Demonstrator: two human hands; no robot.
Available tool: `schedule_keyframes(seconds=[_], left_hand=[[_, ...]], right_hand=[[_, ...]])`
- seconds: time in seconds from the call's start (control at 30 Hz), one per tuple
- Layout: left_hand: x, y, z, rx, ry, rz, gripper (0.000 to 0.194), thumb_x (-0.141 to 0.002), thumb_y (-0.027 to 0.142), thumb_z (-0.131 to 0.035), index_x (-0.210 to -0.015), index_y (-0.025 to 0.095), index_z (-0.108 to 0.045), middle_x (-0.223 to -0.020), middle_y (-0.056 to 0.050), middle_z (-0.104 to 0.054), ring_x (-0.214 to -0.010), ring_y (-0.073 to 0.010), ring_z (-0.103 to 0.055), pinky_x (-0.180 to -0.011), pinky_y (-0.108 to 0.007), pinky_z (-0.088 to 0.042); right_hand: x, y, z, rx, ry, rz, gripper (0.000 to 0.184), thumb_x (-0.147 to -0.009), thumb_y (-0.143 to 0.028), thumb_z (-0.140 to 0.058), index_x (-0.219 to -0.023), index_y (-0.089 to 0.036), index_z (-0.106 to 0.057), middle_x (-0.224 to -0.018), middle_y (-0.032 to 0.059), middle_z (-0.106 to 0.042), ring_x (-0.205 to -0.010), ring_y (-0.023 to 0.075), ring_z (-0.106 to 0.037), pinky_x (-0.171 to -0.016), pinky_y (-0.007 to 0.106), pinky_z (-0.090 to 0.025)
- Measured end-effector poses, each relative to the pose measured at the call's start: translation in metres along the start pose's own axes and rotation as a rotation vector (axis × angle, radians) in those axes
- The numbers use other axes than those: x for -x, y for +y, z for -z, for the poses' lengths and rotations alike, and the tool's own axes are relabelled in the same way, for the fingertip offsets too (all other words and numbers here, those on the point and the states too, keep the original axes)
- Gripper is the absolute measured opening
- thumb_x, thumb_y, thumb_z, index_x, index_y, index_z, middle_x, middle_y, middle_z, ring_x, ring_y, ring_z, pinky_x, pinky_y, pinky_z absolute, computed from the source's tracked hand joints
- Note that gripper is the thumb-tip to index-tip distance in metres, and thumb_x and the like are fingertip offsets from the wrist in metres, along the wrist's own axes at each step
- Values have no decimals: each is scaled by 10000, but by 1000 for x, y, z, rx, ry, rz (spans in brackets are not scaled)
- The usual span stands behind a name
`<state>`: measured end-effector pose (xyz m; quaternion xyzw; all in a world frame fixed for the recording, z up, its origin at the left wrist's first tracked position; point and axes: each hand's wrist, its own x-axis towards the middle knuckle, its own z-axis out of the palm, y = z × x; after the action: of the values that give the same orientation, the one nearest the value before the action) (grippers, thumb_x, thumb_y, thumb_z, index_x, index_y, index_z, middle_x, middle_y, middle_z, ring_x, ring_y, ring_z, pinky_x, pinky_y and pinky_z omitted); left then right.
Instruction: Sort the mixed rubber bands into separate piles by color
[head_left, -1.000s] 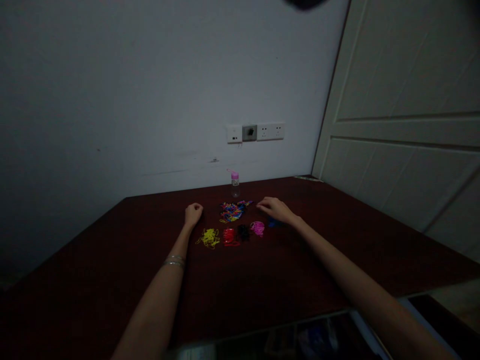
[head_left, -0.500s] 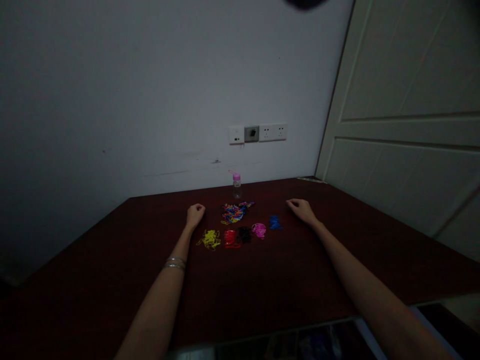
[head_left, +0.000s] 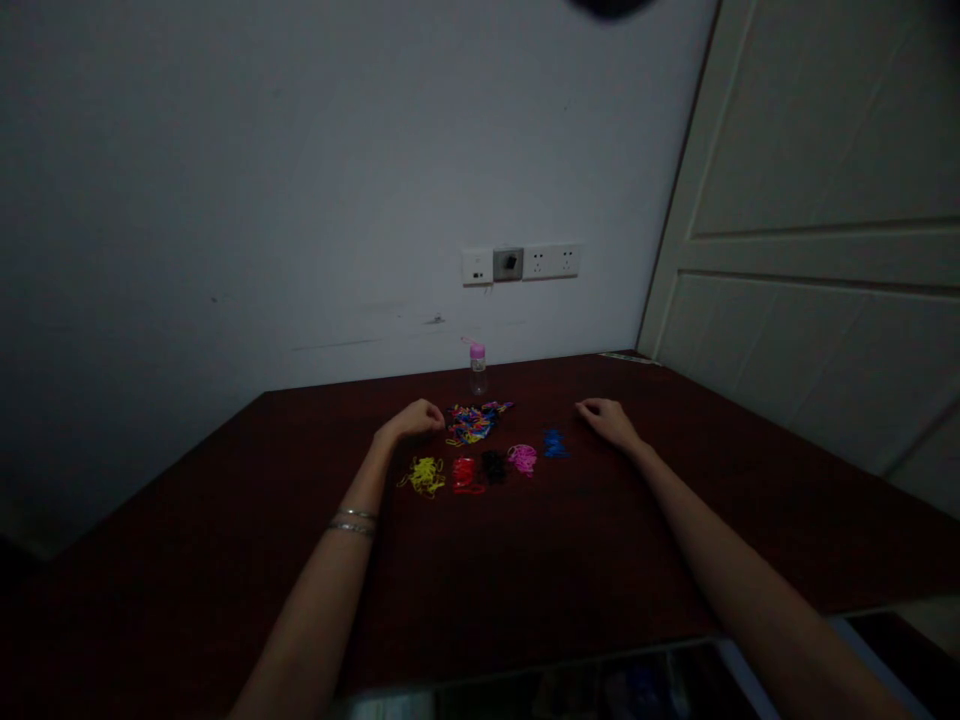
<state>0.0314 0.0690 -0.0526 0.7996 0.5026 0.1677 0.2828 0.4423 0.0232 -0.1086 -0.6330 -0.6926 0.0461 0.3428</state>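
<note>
Hands well apart: left hand (head_left: 418, 418), fingers curled, at the 9 o'clock edge of the mixed rubber bands (head_left: 471, 424), grip on any band can't be told; right hand (head_left: 606, 420), also curled, at 2 o'clock from the blue bands (head_left: 554, 444), its grip likewise unclear. Mixed heap lies toward the far side of the table (head_left: 480, 570), long axis roughly 8 to 2 o'clock, narrow end pointing to 2. Around it: yellow bands (head_left: 426, 476) at 7, red bands (head_left: 466, 476) at 6, black bands (head_left: 493, 466) at 5, pink bands (head_left: 523, 459) at 4, upright bottle (head_left: 478, 372) at 12.
</note>
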Motion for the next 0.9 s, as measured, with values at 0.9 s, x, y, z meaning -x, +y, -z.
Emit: schedule_keyframes(seconds=[0.9], left_hand=[[8, 17, -12, 23, -224, 59, 92, -555, 146, -556, -604, 114, -627, -504, 13, -530, -466, -77, -426, -452, -190, -323]], right_hand=[[1, 2, -2, 40, -17, -22, 370, -825, -384, -435, -953, -148, -689, -1005, 111, -671, -924, 225, -614, -827, 303, -445]])
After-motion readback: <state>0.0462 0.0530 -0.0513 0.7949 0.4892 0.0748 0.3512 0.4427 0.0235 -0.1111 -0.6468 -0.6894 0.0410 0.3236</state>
